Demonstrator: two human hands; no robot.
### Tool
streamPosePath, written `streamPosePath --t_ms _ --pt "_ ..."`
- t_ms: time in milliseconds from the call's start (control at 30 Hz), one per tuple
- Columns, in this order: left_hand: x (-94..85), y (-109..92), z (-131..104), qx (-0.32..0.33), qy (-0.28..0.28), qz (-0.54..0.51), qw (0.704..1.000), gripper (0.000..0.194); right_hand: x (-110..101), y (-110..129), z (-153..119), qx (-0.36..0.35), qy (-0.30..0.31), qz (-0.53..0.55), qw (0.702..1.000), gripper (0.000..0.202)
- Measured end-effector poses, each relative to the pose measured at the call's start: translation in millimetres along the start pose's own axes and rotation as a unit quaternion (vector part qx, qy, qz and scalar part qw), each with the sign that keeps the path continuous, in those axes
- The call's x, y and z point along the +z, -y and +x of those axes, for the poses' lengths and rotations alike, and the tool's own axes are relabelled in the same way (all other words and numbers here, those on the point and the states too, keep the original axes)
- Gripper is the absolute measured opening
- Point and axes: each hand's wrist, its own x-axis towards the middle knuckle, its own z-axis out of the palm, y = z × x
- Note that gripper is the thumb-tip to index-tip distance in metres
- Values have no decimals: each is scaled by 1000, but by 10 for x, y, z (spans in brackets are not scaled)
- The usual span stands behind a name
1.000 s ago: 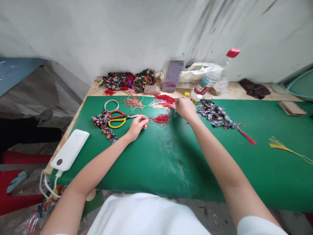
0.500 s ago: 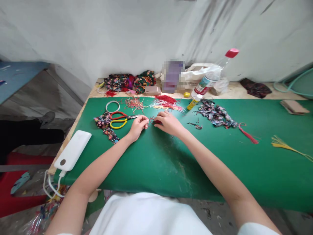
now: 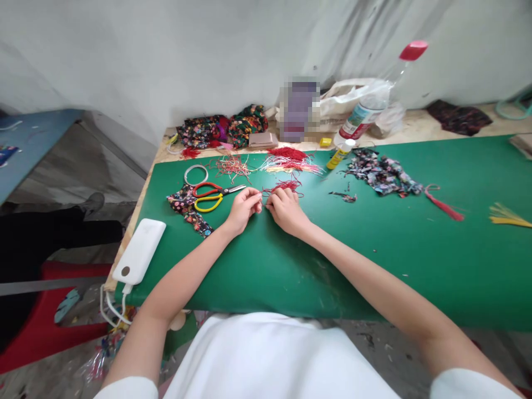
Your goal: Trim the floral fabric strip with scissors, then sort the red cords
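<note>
My left hand point(image 3: 245, 210) is pinched closed just right of the tips of the scissors point(image 3: 210, 197), which have one red and one yellow handle. What its fingertips hold is too small to make out. Close beside it, my right hand point(image 3: 287, 210) has its fingers bent together at the near edge of a small pile of dark red cords point(image 3: 290, 185); a thin strand shows at its fingertips. Behind the hands lie red and white threads point(image 3: 291, 160) and a tangle of orange-red cords point(image 3: 233, 166). A grey ring of tape point(image 3: 196, 175) and floral cloth point(image 3: 183, 202) lie by the scissors.
A white power bank point(image 3: 140, 252) with a cable lies at the green table's left edge. Toward the back right are a glue stick point(image 3: 341, 154), a bottle point(image 3: 361, 122), scraps of patterned cloth point(image 3: 384, 174) and a pink tassel point(image 3: 444, 204). A person's dark-clothed leg point(image 3: 83, 233) shows at left.
The view has shifted. My right hand has drawn back toward me, uncovering the dark red cords. My left hand stays pinched beside the scissors.
</note>
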Motion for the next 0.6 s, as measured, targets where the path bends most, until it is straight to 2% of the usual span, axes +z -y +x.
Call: streamPosePath --t_ms 133,267,400,600 --pt "80 53 -148 -21 21 -20 999 19 -23 32 -91 30 -86 104 990 15" --pt "144 165 -227 -23 30 -35 999 23 -35 63 -132 74 -164 315 932 13" --pt "156 249 -200 -9 6 -46 999 20 -34 125 -169 87 -154 431 885 19" --pt "127 287 -148 38 14 -67 997 23 -40 165 -178 83 -135 478 864 28"
